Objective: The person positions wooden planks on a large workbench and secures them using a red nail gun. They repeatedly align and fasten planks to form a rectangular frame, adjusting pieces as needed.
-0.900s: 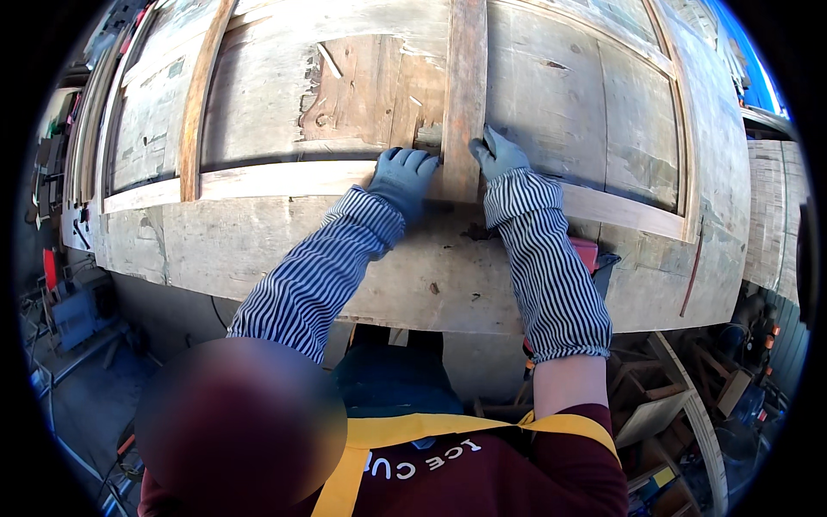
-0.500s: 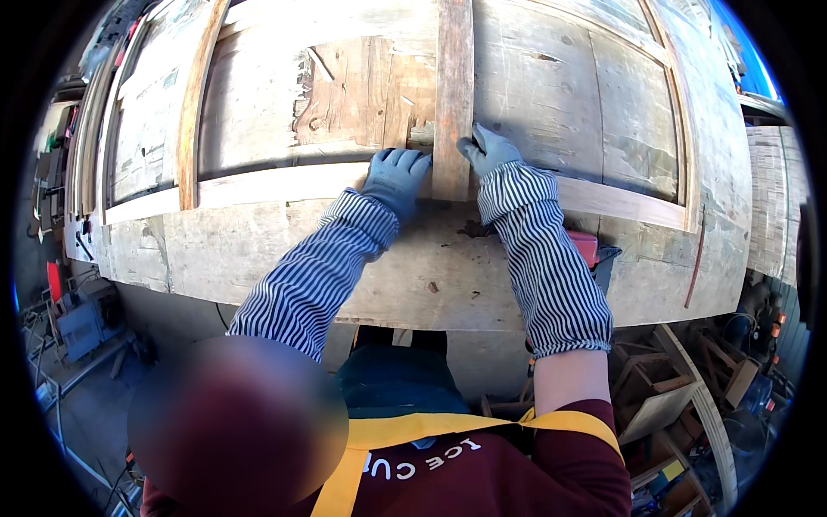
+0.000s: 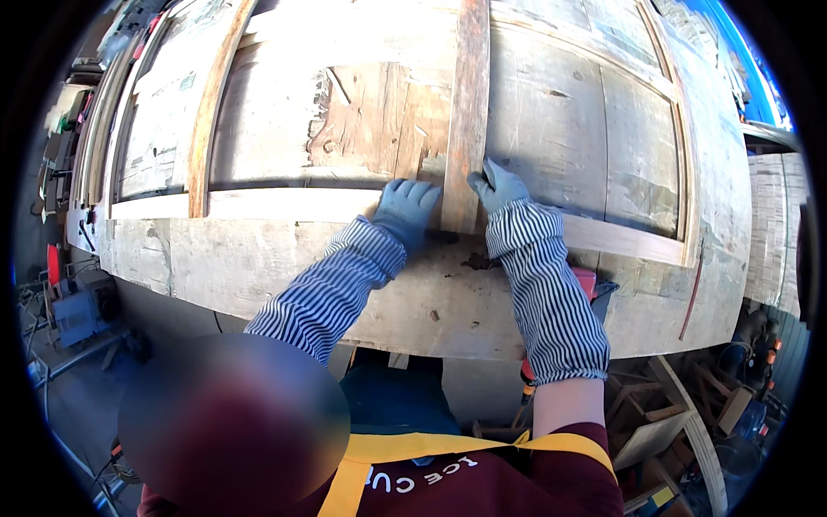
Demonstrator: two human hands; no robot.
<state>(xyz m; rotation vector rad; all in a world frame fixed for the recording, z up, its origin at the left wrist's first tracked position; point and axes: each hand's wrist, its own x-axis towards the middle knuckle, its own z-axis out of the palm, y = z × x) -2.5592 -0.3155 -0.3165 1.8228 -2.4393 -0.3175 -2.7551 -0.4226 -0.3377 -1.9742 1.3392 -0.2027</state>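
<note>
Wooden upright slat (image 3: 466, 112), gloved hands still gripping its base, left hand (image 3: 406, 209), right hand (image 3: 497, 185)

No packages, signs or screens show on the wooden workbench (image 3: 258, 258) or around it — the one label-like thing is a small pale patch (image 3: 187, 82) on a left panel, too blurred to tell.
</note>
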